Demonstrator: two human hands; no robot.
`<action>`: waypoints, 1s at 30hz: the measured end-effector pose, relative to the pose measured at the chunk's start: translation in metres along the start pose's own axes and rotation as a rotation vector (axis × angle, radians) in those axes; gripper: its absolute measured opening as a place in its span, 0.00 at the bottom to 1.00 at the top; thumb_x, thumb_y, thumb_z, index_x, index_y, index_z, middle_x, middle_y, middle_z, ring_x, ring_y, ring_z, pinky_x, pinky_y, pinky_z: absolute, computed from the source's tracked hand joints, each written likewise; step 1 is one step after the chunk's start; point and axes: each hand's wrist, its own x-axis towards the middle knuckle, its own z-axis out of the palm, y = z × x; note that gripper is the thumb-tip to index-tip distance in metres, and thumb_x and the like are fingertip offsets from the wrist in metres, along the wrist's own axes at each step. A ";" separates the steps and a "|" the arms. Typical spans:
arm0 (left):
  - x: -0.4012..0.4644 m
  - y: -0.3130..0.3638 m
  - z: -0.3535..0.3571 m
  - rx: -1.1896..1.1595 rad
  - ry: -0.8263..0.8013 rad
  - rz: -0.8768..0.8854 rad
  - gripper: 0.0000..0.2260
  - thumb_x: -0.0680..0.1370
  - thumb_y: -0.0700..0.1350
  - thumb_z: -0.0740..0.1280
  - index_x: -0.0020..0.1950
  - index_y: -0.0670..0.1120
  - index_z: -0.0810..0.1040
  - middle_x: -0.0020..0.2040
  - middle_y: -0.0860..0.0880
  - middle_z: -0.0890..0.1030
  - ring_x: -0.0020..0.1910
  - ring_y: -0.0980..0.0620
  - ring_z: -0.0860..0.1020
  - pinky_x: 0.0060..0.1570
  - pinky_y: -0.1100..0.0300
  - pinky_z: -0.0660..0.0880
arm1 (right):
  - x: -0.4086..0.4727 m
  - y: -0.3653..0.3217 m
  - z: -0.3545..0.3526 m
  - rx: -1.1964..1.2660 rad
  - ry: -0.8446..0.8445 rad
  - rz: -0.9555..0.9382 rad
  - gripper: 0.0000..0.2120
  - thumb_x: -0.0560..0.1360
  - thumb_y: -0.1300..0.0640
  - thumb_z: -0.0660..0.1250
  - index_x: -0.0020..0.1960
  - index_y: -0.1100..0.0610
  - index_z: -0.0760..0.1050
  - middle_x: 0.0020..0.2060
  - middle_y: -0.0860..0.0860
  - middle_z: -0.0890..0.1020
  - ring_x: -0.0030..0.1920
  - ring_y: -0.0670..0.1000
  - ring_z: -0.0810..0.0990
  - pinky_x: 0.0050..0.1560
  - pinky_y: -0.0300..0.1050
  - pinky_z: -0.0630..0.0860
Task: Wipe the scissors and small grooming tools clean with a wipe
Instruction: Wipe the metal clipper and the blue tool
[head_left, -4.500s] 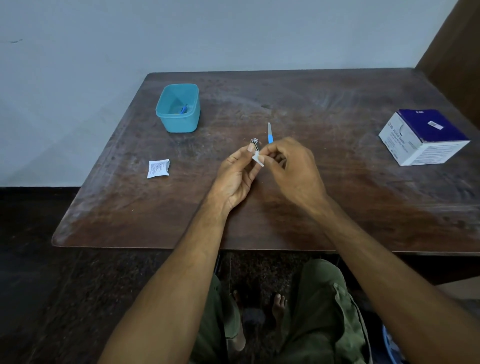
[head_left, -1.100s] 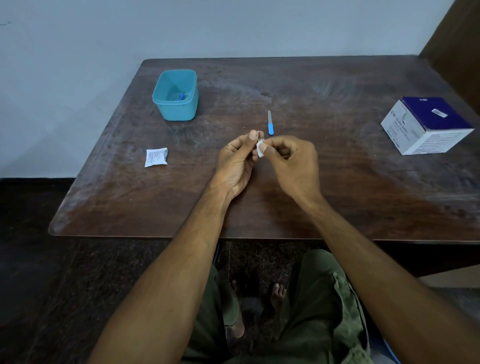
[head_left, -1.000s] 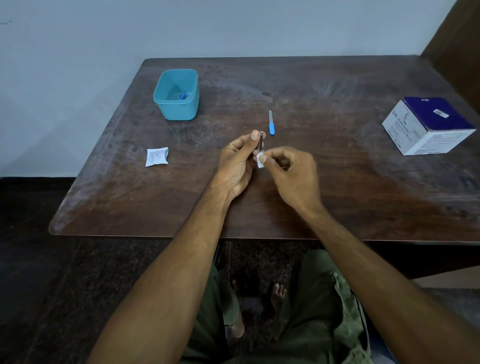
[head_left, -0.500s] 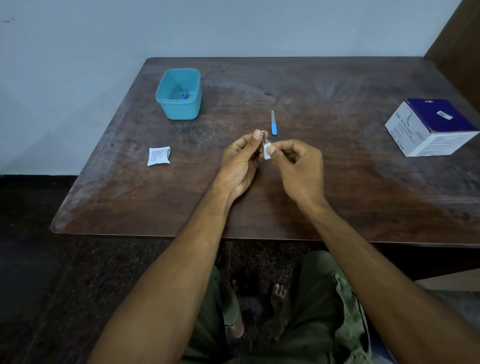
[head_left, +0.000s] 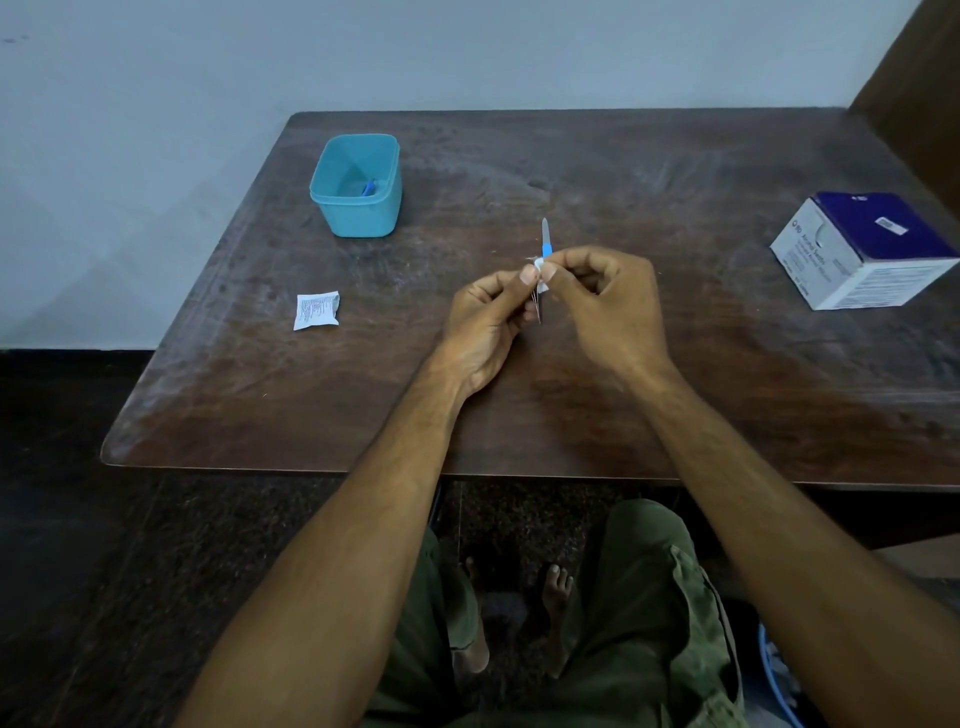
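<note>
At frame centre, the left hand pinches a thin metal tool pointing down, while the right hand clamps the wipe at its upper end.

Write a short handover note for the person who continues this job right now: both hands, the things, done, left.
Left hand: pinches a thin metal tool.
Right hand: presses the white wipe on it.
Blue-handled tool: on the table, behind the hands.
Teal tub: one blue item inside.
Opened sachet: left; wipe box: right.
Done: cannot tell.
Left: finish this tool.
</note>
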 end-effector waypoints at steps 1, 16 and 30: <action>0.000 0.000 -0.001 -0.010 -0.005 -0.001 0.11 0.80 0.38 0.63 0.38 0.42 0.79 0.30 0.52 0.77 0.30 0.59 0.73 0.35 0.68 0.73 | 0.001 -0.001 -0.001 0.005 -0.010 -0.004 0.06 0.75 0.61 0.71 0.42 0.51 0.82 0.34 0.43 0.84 0.34 0.38 0.81 0.38 0.32 0.75; 0.004 -0.003 -0.001 -0.023 0.025 0.005 0.10 0.80 0.42 0.64 0.40 0.43 0.79 0.32 0.49 0.76 0.30 0.59 0.73 0.34 0.68 0.72 | -0.011 0.007 0.003 -0.007 0.049 0.055 0.03 0.74 0.59 0.71 0.43 0.53 0.82 0.38 0.45 0.84 0.38 0.42 0.82 0.43 0.39 0.77; 0.005 -0.003 -0.006 -0.082 0.019 -0.024 0.06 0.77 0.45 0.66 0.45 0.44 0.79 0.36 0.49 0.75 0.32 0.57 0.69 0.32 0.68 0.69 | -0.023 0.008 0.012 -0.051 0.055 0.033 0.02 0.75 0.56 0.71 0.44 0.52 0.81 0.37 0.43 0.84 0.37 0.43 0.82 0.41 0.42 0.80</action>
